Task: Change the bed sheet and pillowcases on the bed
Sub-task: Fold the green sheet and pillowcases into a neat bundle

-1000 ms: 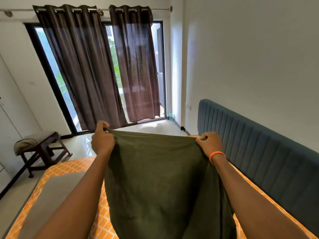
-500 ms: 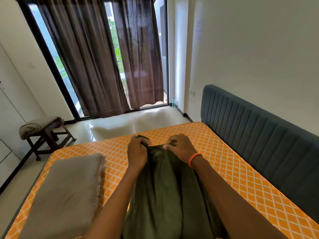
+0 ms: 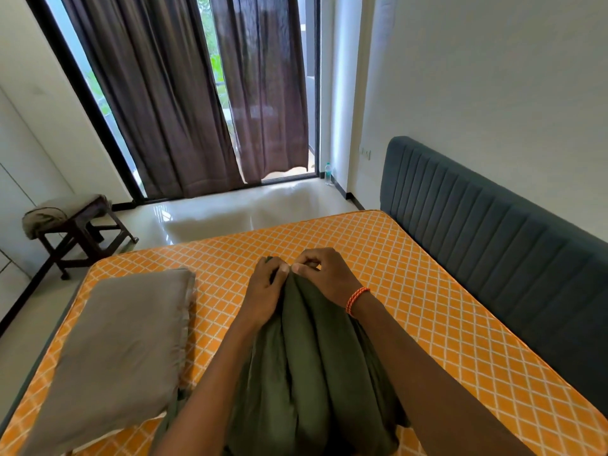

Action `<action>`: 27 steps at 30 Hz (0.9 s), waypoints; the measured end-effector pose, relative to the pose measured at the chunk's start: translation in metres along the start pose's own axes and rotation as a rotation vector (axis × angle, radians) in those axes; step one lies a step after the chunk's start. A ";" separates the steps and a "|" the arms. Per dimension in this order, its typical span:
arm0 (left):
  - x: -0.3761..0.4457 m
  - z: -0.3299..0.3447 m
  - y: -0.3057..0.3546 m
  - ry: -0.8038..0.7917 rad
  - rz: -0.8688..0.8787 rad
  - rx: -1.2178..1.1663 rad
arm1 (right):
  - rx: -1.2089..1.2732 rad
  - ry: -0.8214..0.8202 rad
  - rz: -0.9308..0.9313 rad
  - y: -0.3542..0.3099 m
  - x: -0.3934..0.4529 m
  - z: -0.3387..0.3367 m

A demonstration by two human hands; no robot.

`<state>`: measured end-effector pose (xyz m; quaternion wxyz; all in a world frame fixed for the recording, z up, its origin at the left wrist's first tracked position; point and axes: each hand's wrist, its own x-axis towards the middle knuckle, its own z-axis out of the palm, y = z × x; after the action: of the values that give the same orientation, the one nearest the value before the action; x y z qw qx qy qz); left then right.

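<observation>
Both sets of fingers curled tight, left hand (image 3: 263, 292) and right hand (image 3: 324, 278) side by side, knuckles almost touching, pinching the gathered top edge of the dark green sheet (image 3: 309, 363) between them. Sheet bunched in long folds, trailing back from the fingers between the forearms, over the bare orange mattress (image 3: 427, 291). Grey pillow (image 3: 115, 350) flat on the mattress just left of the sheet; blue headboard (image 3: 493, 232) along the right, wooden stool (image 3: 79, 232) off on the floor.
</observation>
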<state>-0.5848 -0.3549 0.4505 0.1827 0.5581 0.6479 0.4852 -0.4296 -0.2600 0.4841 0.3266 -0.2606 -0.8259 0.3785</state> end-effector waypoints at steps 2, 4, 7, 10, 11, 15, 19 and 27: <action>0.002 -0.002 0.000 0.062 0.022 0.045 | -0.024 0.001 0.003 0.005 -0.004 0.004; 0.006 -0.003 -0.001 0.123 0.026 0.094 | -0.074 0.044 -0.007 0.012 -0.009 0.007; 0.013 -0.005 0.003 0.204 0.011 0.163 | -0.139 0.128 -0.018 0.026 -0.021 0.009; 0.018 -0.004 0.010 0.301 -0.005 0.229 | -0.183 0.177 0.001 0.030 -0.034 0.008; 0.020 -0.003 0.013 0.331 -0.012 0.244 | -0.204 0.199 0.011 0.030 -0.039 0.009; 0.025 0.005 0.023 0.428 -0.042 0.277 | -0.201 0.290 0.133 0.040 -0.067 0.018; 0.037 -0.001 0.027 0.521 -0.116 0.256 | -0.063 0.283 0.340 0.065 -0.098 0.025; 0.050 -0.010 0.029 0.561 -0.142 0.226 | 0.365 0.244 0.505 0.093 -0.128 0.018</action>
<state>-0.5921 -0.3165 0.4946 -0.0328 0.3726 0.7602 0.5312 -0.3423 -0.3010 0.3574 0.3602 -0.4376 -0.6089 0.5551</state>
